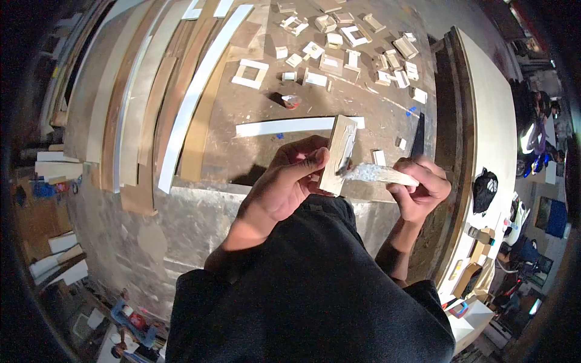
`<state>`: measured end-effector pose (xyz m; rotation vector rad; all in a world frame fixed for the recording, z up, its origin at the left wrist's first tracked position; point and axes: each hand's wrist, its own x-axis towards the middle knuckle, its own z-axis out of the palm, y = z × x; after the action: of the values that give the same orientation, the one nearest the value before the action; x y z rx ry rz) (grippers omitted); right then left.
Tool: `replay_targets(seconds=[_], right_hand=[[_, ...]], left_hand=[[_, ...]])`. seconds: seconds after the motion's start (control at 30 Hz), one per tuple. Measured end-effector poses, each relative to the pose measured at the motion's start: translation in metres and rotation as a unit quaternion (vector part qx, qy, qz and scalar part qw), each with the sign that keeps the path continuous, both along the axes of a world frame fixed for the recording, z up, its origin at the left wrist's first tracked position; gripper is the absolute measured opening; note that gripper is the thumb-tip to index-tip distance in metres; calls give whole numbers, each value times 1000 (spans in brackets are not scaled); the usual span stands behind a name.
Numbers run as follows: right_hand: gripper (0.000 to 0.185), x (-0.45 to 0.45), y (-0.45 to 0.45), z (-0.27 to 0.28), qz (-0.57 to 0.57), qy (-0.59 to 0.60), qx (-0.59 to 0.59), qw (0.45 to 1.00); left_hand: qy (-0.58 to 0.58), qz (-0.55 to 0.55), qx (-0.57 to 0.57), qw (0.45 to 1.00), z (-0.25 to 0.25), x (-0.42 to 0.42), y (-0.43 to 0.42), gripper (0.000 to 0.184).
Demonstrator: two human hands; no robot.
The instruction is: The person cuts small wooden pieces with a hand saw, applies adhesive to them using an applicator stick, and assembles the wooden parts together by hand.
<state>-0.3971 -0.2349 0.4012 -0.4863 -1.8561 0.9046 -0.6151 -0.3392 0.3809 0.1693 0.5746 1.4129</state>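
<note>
Gripping a wooden block (332, 166) by its edge above the counter (224, 148), a person's left hand (289, 192) steadies it while the right hand (426, 186), closed on a wooden stick (393, 176), holds the crusted tip at the block's face. The block looks light and stiff, best held by its sides, clear of the possibly slick smear. Beyond, near a white strip (281, 127), sits a small red-and-white container (290, 104), its contents unclear.
</note>
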Motion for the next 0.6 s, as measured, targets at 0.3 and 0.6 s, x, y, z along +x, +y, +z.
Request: replay_targets(seconds=[0.3,0.6], right_hand=[[31,-11,11,-4,-126,-23,-8,992],[30,-19,21,-10,-98,-78,-30,992]], left_hand=[[10,-11,-17,1000,-3,0,-1,22],[8,21,-34,999,1,-1,-3,24]])
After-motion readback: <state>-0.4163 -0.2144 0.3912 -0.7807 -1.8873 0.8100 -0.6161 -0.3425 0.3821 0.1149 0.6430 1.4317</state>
